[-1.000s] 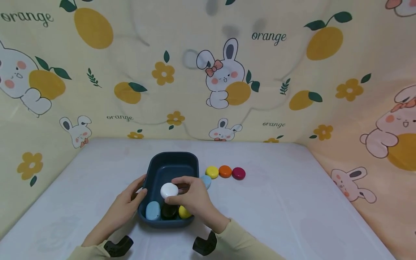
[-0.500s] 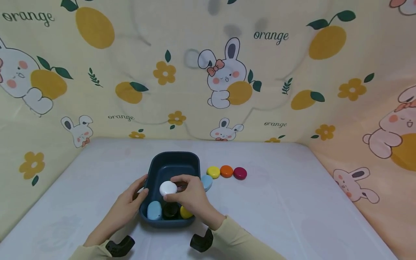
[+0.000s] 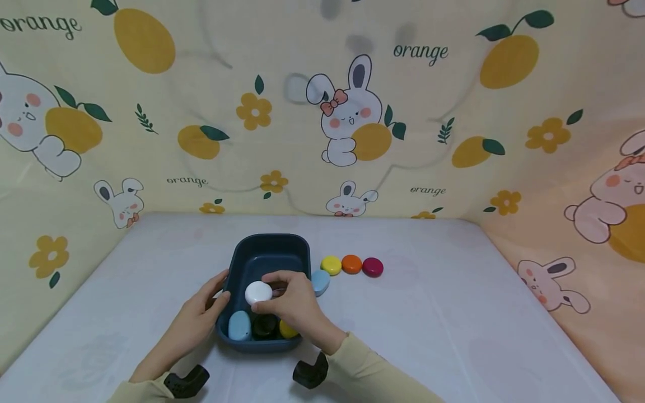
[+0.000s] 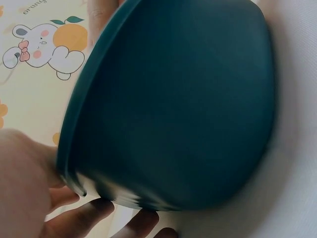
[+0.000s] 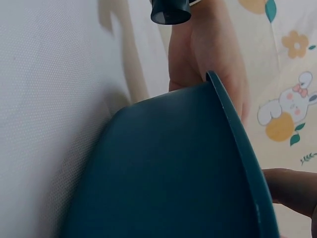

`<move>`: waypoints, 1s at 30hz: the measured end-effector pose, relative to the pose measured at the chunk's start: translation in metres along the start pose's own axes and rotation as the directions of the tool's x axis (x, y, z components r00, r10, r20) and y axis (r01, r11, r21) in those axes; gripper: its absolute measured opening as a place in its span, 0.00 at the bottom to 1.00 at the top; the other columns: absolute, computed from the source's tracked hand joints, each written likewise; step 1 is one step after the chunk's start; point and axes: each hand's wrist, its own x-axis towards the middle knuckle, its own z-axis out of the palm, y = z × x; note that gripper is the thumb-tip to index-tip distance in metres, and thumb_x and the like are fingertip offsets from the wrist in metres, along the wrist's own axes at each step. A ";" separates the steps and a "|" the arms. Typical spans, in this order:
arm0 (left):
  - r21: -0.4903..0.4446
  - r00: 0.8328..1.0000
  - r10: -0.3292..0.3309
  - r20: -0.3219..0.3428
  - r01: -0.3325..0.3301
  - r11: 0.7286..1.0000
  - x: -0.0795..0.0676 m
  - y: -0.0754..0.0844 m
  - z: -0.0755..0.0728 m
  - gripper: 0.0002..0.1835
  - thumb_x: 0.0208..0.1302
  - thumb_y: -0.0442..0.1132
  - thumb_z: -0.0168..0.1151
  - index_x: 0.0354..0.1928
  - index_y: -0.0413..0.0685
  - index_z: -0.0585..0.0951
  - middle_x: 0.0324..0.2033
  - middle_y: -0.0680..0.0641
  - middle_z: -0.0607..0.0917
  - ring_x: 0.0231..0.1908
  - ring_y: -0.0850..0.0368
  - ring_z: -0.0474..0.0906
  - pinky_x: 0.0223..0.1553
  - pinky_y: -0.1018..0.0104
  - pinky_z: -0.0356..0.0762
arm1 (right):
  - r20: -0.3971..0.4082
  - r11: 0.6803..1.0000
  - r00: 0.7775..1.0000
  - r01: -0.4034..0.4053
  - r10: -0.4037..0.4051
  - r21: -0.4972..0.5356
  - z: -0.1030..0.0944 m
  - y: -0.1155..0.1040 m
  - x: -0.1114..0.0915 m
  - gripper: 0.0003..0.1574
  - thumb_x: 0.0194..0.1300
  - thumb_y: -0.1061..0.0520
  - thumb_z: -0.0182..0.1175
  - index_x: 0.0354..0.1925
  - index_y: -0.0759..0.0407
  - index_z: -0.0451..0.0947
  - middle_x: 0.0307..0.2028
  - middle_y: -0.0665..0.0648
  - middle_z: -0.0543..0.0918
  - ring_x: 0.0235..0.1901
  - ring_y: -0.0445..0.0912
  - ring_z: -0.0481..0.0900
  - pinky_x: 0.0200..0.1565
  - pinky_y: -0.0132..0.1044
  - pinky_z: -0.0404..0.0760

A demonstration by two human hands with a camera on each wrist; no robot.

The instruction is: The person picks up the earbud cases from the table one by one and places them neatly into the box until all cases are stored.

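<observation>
My right hand (image 3: 299, 305) pinches a glossy white disc (image 3: 258, 293) between thumb and fingers, over the inside of a dark blue rectangular box (image 3: 259, 347). My left hand (image 3: 195, 314) grips the box's left wall, its thumb at the rim and fingers along the outside. Along the box's near end sit a light blue rounded piece (image 3: 239, 326), a black round piece (image 3: 265, 326) and a yellow one (image 3: 287, 329), partly covered by my right hand. In the right wrist view the box wall (image 5: 163, 163) hides most of that hand; a finger (image 5: 293, 189) shows past the rim.
Right of the box, a yellow disc (image 3: 331, 265), an orange disc (image 3: 351, 264) and a dark red disc (image 3: 373, 267) lie in a row on the white tabletop (image 3: 428, 313). A light blue disc (image 3: 320, 282) lies against the box's right side. A printed cloth (image 3: 302, 140) hangs behind.
My right hand has shifted slightly left with the white disc inside the box. The left hand and the other pieces keep their places.
</observation>
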 end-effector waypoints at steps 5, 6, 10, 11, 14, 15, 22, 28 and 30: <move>0.007 1.000 -0.018 0.007 0.018 1.000 0.000 0.002 0.000 0.32 0.79 0.49 0.46 0.77 0.48 0.53 0.71 0.34 0.61 0.67 0.35 0.61 0.62 0.41 0.64 | 0.016 1.000 1.000 -0.002 0.002 -0.020 0.002 0.000 0.003 0.28 0.47 0.60 0.80 0.48 0.60 0.84 0.40 0.48 0.84 0.37 0.41 0.81 0.44 0.36 0.82; 0.008 1.000 -0.022 0.008 0.022 1.000 0.001 0.002 0.000 0.32 0.79 0.49 0.46 0.77 0.48 0.53 0.71 0.34 0.61 0.67 0.34 0.61 0.62 0.41 0.64 | 0.018 1.000 1.000 -0.005 0.006 -0.024 0.003 0.000 0.004 0.28 0.47 0.60 0.80 0.48 0.60 0.84 0.40 0.48 0.84 0.37 0.41 0.81 0.44 0.36 0.82; 0.009 1.000 -0.026 0.008 0.026 1.000 0.001 0.003 -0.001 0.32 0.79 0.49 0.46 0.77 0.48 0.53 0.71 0.34 0.61 0.66 0.34 0.62 0.61 0.41 0.64 | 0.018 0.999 1.000 -0.007 0.007 -0.040 0.004 -0.001 0.005 0.27 0.48 0.60 0.79 0.48 0.60 0.84 0.40 0.48 0.84 0.37 0.42 0.81 0.45 0.37 0.82; 0.008 1.000 -0.025 0.007 0.025 1.000 0.001 0.003 -0.001 0.32 0.79 0.49 0.46 0.77 0.48 0.53 0.71 0.34 0.61 0.66 0.34 0.62 0.61 0.41 0.64 | 0.019 0.999 1.000 -0.003 0.004 -0.043 0.004 -0.001 0.006 0.27 0.48 0.60 0.79 0.48 0.60 0.84 0.39 0.49 0.84 0.37 0.42 0.81 0.44 0.37 0.82; 0.007 1.000 -0.025 0.008 0.025 1.000 0.001 0.002 -0.001 0.32 0.78 0.49 0.46 0.77 0.47 0.53 0.71 0.34 0.61 0.66 0.34 0.62 0.62 0.41 0.64 | 0.025 0.999 1.000 0.001 0.000 -0.053 0.005 -0.001 0.006 0.26 0.48 0.60 0.79 0.47 0.60 0.84 0.38 0.49 0.84 0.36 0.41 0.81 0.43 0.36 0.82; 0.008 1.000 -0.026 0.009 0.026 1.000 0.001 0.002 -0.001 0.32 0.78 0.49 0.46 0.77 0.47 0.53 0.71 0.34 0.61 0.66 0.34 0.62 0.62 0.41 0.64 | 0.027 0.998 1.000 0.004 -0.002 -0.055 0.005 -0.001 0.006 0.26 0.48 0.60 0.79 0.47 0.60 0.84 0.38 0.49 0.84 0.36 0.41 0.81 0.43 0.36 0.82; 0.003 1.000 -0.026 0.006 0.026 1.000 0.001 0.002 0.000 0.32 0.79 0.49 0.46 0.77 0.47 0.53 0.71 0.34 0.61 0.66 0.35 0.62 0.62 0.41 0.64 | 0.027 0.998 1.000 0.010 -0.008 -0.065 0.005 0.000 0.006 0.26 0.47 0.60 0.80 0.46 0.60 0.84 0.37 0.48 0.84 0.34 0.40 0.81 0.42 0.36 0.82; 0.000 1.000 -0.029 0.012 0.029 1.000 0.001 0.002 0.001 0.32 0.78 0.50 0.46 0.77 0.48 0.53 0.71 0.34 0.61 0.67 0.35 0.62 0.62 0.41 0.64 | 0.027 0.999 1.000 0.001 0.000 -0.054 0.005 0.000 0.006 0.25 0.47 0.60 0.80 0.46 0.60 0.84 0.36 0.49 0.84 0.34 0.40 0.81 0.42 0.37 0.83; 0.000 1.000 -0.028 0.013 0.028 1.000 0.000 0.002 0.000 0.32 0.78 0.50 0.46 0.77 0.48 0.53 0.71 0.34 0.61 0.66 0.35 0.62 0.62 0.41 0.64 | 0.030 0.999 1.000 -0.004 0.006 -0.048 0.006 0.001 0.006 0.25 0.47 0.60 0.80 0.46 0.59 0.84 0.36 0.48 0.84 0.34 0.40 0.81 0.42 0.36 0.83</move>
